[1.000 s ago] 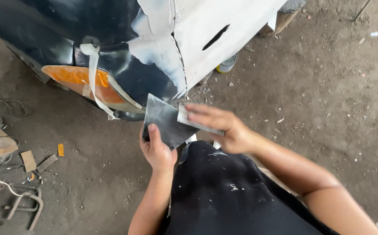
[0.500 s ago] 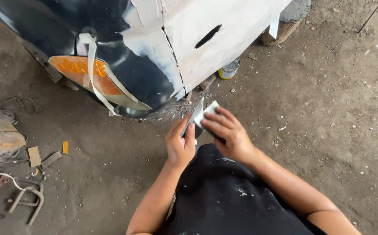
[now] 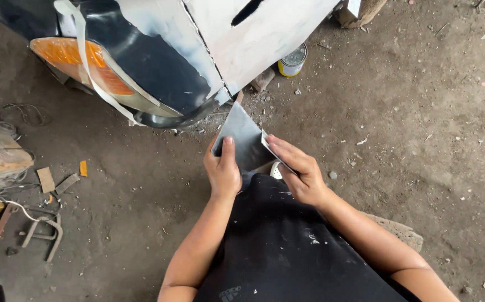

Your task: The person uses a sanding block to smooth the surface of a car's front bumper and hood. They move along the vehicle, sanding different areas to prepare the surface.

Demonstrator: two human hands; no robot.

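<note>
Near the middle of the frame the left hand [image 3: 223,172] grips a grey sheet [image 3: 244,140], thumb laid flat up its near face and pressed against it, the other fingers wrapped behind the left edge where I cannot see them; the right hand [image 3: 298,170] comes in from the right, its fingers [image 3: 283,150] held close together and nearly straight, lying along the sheet's right edge with a thin pale strip [image 3: 276,154] under them; whether that strip is a folded edge of the sheet or a separate piece is hard to make out, and the right thumb is hidden beneath the hand.

The sheet stands tilted, its upper corner pointing toward the lower lip of the car body [image 3: 158,67] that fills the upper left of the frame; the corner looks just short of the panel, though touching or apart I cannot tell. The body is dark with pale sanded patches, and an orange lamp [image 3: 77,61] sits at its left with a whitish tape strip [image 3: 89,61] draped across; the top of the car is cut off by the frame.

Upper centre, a small yellow tin [image 3: 293,60] stands on the dirt floor [image 3: 421,140], partly behind the panel; at the left edge lie wire, wood scraps and a bent metal frame [image 3: 36,229], too cluttered to sort out; the person's dark garment [image 3: 287,246] covers the lower middle.
</note>
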